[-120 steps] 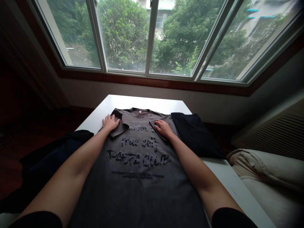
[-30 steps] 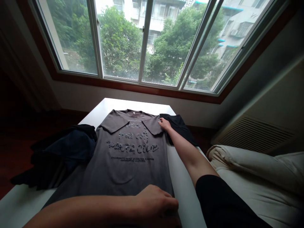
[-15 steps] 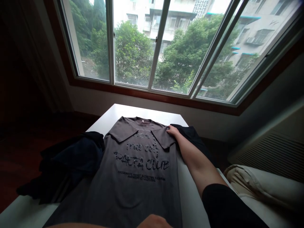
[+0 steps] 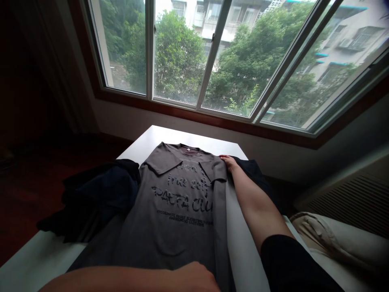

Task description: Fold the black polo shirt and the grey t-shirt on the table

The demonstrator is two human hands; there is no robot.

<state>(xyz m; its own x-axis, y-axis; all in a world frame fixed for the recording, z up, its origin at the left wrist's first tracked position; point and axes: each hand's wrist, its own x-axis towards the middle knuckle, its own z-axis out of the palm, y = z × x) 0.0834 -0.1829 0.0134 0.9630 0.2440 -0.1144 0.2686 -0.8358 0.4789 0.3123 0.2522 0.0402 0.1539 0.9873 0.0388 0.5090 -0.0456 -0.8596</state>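
Note:
A dark grey printed T-shirt (image 4: 182, 194) lies front up with both short sleeves laid inward. Its right edge is turned in along the body and covers the end of the large lettering. My right hand (image 4: 229, 162) reaches to the shirt's right shoulder, and its fingers are closed on the cloth at that edge. Across the bottom of the view stretches my left forearm, with my left hand (image 4: 199, 278) over the lower right of the shirt. The fingers of that hand are hidden.
Dark clothes (image 4: 103, 190) are heaped on the left of the white table (image 4: 194, 138). More dark cloth (image 4: 251, 172) lies beyond my right hand. At the lower right is a beige bundle of fabric (image 4: 319, 233). A wide window (image 4: 197, 61) stands behind the table.
The shirt's right side has been turned inward, hiding the last letter of the big print. My left forearm shows more across the bottom. The whole view has shifted slightly.

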